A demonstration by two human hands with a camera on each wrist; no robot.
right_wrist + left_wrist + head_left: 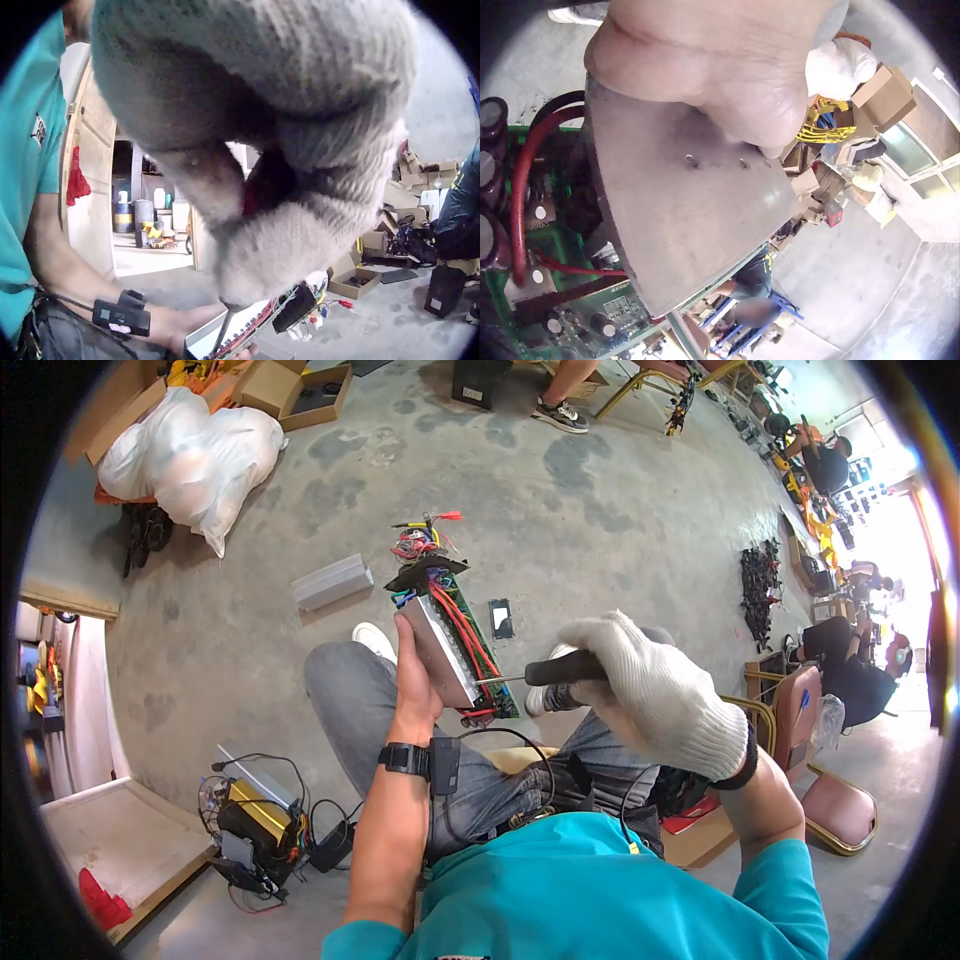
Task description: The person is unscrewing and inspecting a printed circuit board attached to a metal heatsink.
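Observation:
My bare left hand (416, 670) grips an electronics module by its flat metal heatsink (437, 645), the palm against the plate in the left wrist view. Along the heatsink runs a green circuit board (507, 698) with red wires (466, 622) and, in the left wrist view, several round capacitors (490, 169). A black end plate (428, 573) and loose coloured leads sit at the far end. My right hand (650, 685), in a white knitted glove, holds a screwdriver (565, 669) by its black handle. Its shaft reaches across the board to the heatsink's edge near the close end.
On the concrete floor lie a silver metal housing (333, 583) and a small black-and-white rectangular piece (501, 618). A gold-and-black device with cables (262, 815) is at the lower left. White bags (195, 460) and open boxes (318, 396) stand at the back left; chairs (797, 720) are right.

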